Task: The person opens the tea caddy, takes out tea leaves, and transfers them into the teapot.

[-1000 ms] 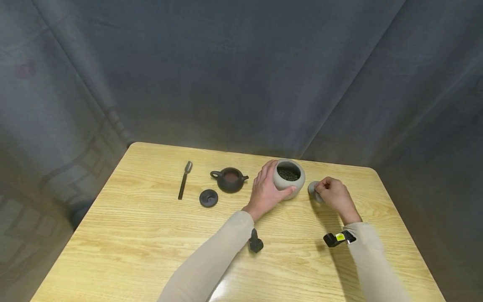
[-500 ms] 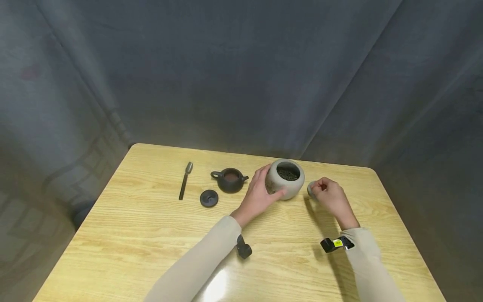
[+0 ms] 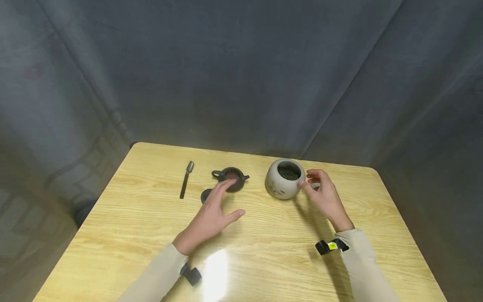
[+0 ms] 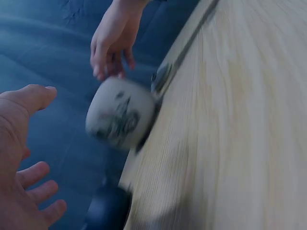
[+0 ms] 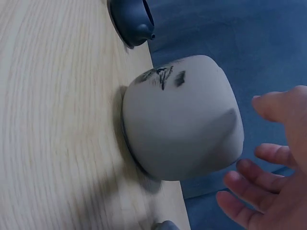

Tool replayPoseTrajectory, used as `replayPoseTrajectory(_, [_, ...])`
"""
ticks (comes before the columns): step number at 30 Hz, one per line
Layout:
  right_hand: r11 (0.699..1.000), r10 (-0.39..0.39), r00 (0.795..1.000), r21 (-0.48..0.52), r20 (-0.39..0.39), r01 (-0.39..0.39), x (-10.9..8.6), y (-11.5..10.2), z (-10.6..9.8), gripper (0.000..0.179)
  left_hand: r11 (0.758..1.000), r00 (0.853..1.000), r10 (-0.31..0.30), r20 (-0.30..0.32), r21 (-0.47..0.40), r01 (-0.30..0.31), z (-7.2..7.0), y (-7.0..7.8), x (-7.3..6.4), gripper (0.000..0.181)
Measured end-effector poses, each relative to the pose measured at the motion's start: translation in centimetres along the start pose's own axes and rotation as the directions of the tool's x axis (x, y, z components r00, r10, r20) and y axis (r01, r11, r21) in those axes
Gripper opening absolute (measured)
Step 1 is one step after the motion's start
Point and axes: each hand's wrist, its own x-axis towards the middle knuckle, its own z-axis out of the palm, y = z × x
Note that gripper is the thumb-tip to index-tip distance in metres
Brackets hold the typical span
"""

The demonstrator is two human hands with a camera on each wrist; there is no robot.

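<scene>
A pale grey tea jar [image 3: 277,182] with a painted dark motif stands upright, uncovered, with dark tea leaves [image 3: 288,173] inside. My right hand [image 3: 327,196] is beside its right rim, fingers loosely bent and thumb apart, holding nothing. Mostly hidden behind that hand, the jar's small grey lid [image 4: 162,77] lies on the table. To the left, my left hand [image 3: 210,214] hovers with fingers extended and thumb spread, its fingertips overlapping a dark clay teapot [image 3: 238,185] in the head view. The teapot is uncovered. Its round dark lid [image 3: 205,194] shows partly from behind the left hand.
A scoop [image 3: 186,179] with a dark handle and metal head lies left of the teapot. Everything stands on a light wooden table [image 3: 256,260], with a dark grey curtain [image 3: 226,84] behind its far edge.
My left hand has released the tea jar and moved left, toward the teapot and its lid. My right hand has let go of the jar's lid, spread its fingers and shifted toward the jar.
</scene>
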Motion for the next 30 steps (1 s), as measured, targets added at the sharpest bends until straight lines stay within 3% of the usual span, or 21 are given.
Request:
replayPoseTrajectory(7, [0.999, 0.006, 1.000, 0.033, 0.001, -0.006, -0.1, 0.2, 0.8, 0.063, 0.995, 0.992, -0.030, -0.125, 0.093, 0.041, -4.7, -3.0, -2.6, 0.083])
replayPoseTrajectory(14, [0.999, 0.025, 1.000, 0.046, 0.009, -0.026, -0.1, 0.5, 1.6, 0.076, 0.979, 0.977, -0.108, -0.186, 0.153, 0.137, -8.0, -5.9, -3.8, 0.066])
replayPoseTrajectory(20, [0.998, -0.002, 1.000, 0.060, -0.003, 0.002, 0.2, 0.5, 2.4, 0.081, 0.966, 0.966, -0.179, -0.186, 0.155, 0.209, -9.2, -7.5, -3.8, 0.055])
replayPoseTrajectory(30, [0.997, 0.013, 1.000, 0.079, -0.027, -0.011, 0.5, 1.0, 3.9, 0.087, 0.945, 0.949, -0.244, -0.201, 0.169, 0.279, -9.4, -9.0, -2.6, 0.049])
